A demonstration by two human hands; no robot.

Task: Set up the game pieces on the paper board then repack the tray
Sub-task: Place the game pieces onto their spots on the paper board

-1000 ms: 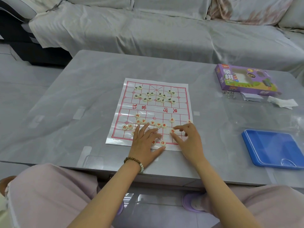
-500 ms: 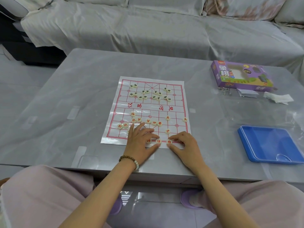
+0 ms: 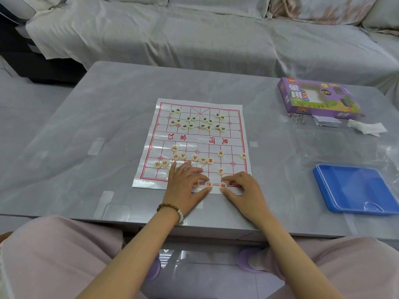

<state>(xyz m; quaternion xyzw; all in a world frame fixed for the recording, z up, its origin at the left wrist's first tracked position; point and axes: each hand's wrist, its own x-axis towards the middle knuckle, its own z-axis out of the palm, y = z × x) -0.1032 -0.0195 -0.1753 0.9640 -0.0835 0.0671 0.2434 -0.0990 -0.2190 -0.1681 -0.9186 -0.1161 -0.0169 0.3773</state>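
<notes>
The paper board (image 3: 235, 134) lies flat in the middle of the grey table (image 3: 86, 126). Small round pieces sit on it. The red-lettered pieces (image 3: 195, 158) are on the near half. The dark-lettered pieces (image 3: 203, 125) are on the far half, in loose bunches. Three red ones stand in a line along the near edge of the board.

The right hand (image 3: 244, 190) has bent fingers. It pinches the end piece (image 3: 222, 186) of that line between its thumb and first finger. The left hand (image 3: 185, 184) lies flat on the board with its fingers spread and grips nothing. Its thumb tip is just beside the middle piece of the line. A bead bracelet (image 3: 170, 209) is on the left wrist.

The blue tray (image 3: 356, 188) sits on the table to the right, well apart from the board. A purple box (image 3: 317, 98) lies farther back on that side, with a crumpled white paper (image 3: 367, 128) near it. A sofa (image 3: 172, 35) with a grey cover is behind the table.
</notes>
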